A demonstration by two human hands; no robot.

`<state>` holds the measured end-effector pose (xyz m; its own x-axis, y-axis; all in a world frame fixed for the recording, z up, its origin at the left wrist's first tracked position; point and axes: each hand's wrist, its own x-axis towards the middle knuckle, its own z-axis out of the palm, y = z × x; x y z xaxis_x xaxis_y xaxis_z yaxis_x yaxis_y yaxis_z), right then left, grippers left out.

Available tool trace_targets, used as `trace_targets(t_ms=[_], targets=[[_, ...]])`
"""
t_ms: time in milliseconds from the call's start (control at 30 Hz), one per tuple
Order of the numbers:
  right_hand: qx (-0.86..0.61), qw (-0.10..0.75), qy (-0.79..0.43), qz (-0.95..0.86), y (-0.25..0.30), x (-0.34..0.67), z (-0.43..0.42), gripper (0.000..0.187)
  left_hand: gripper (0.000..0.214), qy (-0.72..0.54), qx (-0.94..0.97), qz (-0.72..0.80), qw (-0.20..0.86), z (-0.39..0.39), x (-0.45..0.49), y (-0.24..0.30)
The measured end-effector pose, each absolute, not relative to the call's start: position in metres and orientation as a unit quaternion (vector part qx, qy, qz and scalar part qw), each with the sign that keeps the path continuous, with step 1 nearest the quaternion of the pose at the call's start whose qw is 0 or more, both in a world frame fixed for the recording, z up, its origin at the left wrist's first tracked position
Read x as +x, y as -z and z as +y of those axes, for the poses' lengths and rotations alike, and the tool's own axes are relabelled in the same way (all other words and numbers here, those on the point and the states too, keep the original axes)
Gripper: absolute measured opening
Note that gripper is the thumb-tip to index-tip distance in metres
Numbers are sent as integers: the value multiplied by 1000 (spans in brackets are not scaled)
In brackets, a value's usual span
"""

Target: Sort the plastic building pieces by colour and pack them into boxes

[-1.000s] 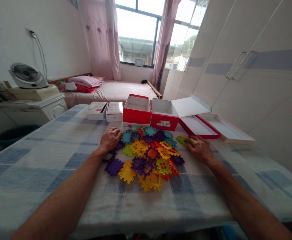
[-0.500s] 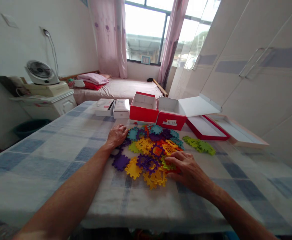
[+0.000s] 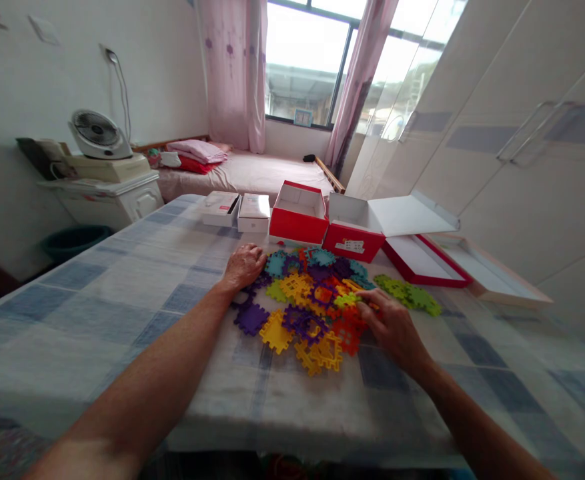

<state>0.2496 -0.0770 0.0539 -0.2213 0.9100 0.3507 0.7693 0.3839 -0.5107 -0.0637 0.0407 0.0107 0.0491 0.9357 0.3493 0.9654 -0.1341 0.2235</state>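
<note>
A mixed pile of plastic interlocking puzzle pieces with toothed edges, in purple, yellow, orange, red, teal and green, lies between my hands. My right hand [image 3: 385,320] pinches a lime-green interlocking piece [image 3: 347,300] just above the pile's right side. Below it, an orange-red piece [image 3: 349,330] with small window holes is exposed. My left hand [image 3: 245,265] rests palm down at the pile's left edge, beside teal pieces [image 3: 275,264], fingers loosely bent with tips partly hidden. Nearest me in the pile are a yellow piece [image 3: 276,332] and a purple piece [image 3: 251,319].
Several overlapping green pieces [image 3: 407,295] lie apart on the right. Behind the pile stand an open red box [image 3: 299,223], a second red box [image 3: 355,243] with its lid back, shallow trays [image 3: 427,270] and small white boxes [image 3: 253,213]. A checked cloth [image 3: 147,333] covers the table.
My right hand has lifted the lime-green piece and carried it slightly up and away from me, uncovering the orange-red piece. My left hand stays put; the view has shifted slightly.
</note>
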Motion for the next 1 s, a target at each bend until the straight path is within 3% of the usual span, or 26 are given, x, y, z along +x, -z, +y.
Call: trace_targets(t_ms=[167,333,467,667,767,867,1000], targets=[[-557,335,-257,-716,-54,247,-76,23,35,206,-724,-657,35,41,-64,-11],[-555,379,-298,-678,-59,256,-76,32,35,209,-729,-651,36,44,-65,-8],[-628,397,-166,-649,-63,295,-53,35,37,206,-734,-646,38,44,-66,-8],[-721,298,56,-623,-58,351,-20,39,34,208,-726,-654,35,41,-64,-10],[-669,315,109,-664,-65,332,-23,41,33,207,-723,-658,33,41,-64,-10],[-544,299,11,-784,-79,279,-36,30,33,207,-723,-658,35,41,-63,-11],[-349,207,-64,-912,-87,199,-47,26,33,209,-725,-655,39,40,-62,-12]])
